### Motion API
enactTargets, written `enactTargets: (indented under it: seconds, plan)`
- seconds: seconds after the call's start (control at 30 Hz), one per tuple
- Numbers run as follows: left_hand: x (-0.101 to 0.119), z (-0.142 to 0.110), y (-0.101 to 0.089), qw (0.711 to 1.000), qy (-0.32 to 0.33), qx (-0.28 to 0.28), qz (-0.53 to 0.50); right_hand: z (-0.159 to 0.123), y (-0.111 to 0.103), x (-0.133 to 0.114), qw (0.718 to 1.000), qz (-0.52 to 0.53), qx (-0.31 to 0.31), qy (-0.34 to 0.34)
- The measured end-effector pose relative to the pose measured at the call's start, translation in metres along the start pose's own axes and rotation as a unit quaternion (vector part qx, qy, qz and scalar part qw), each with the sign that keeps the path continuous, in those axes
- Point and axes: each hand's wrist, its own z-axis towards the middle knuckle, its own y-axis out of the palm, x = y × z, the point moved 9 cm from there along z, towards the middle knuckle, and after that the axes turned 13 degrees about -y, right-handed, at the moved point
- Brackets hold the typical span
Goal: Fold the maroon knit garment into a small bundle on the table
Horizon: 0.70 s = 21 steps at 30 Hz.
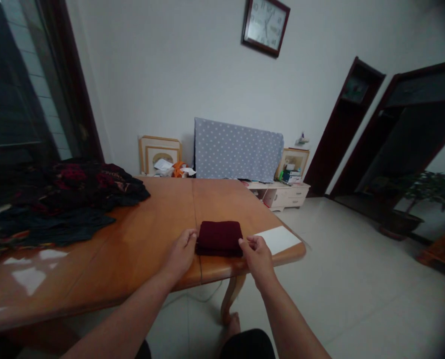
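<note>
Folded maroon cloth [219,239] is set on wooden table [132,264] near edge, between hands, long axis crosswise. Left hand [179,254] is placed against its left side, right hand [257,257] against its right; both narrowly curled, grip not determinable. White card [278,239] is seen just beside cloth, past right hand.

Far above the person's right hand [258,259], the wall clock [266,26] shows numerals too blurred to read; no other lettering is legible.

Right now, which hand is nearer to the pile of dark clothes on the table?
Left. The left hand is between the pile of dark clothes and the folded maroon cloth; the right hand is farther away, beyond the cloth.
</note>
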Motion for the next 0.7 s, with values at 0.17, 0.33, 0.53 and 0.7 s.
enactTargets:
  seconds: [0.17,0.33,0.53,0.7]
  plan:
    - [0.002,-0.002,-0.001,0.999,0.009,-0.018,-0.032,0.0,0.01,-0.006,0.999,-0.034,0.015,-0.038]
    - [0.002,-0.006,-0.003,1.0,0.011,-0.014,-0.014,-0.002,0.019,-0.002,0.995,0.096,0.003,0.001]
    - [0.0,-0.008,-0.003,0.999,-0.005,-0.013,-0.036,-0.004,0.011,0.003,0.997,0.071,0.01,-0.005]
    - [0.001,-0.013,-0.003,0.998,-0.01,-0.011,-0.065,-0.003,0.005,0.015,1.0,0.017,0.017,-0.012]
